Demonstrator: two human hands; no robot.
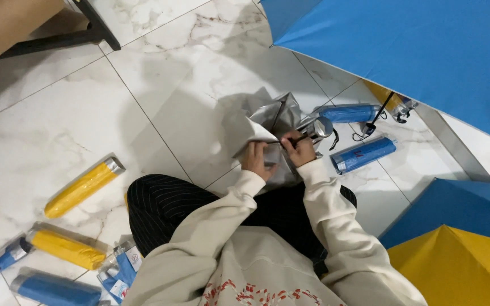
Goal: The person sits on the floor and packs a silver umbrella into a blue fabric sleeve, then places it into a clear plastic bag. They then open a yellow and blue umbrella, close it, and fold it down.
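Person sits cross-legged on the marble floor (58, 113), cream sleeves fwd. Both hands work a half-collapsed silver umbrella (270, 116) at 12 o'clock, just past the knees. Left hand (254, 160) pinches the canopy fabric; right hand (300, 148) is clenched on a thin dark rib near the chrome handle. Looks like mid-fold, ribs being gathered; next move prob. needs fabric tucked evenly round the shaft. Farther out: wrapped yellow umbrella (83, 187) at 9, wrapped blue umbrella (364, 154) at 2, open blue canopy (426, 56) beyond.
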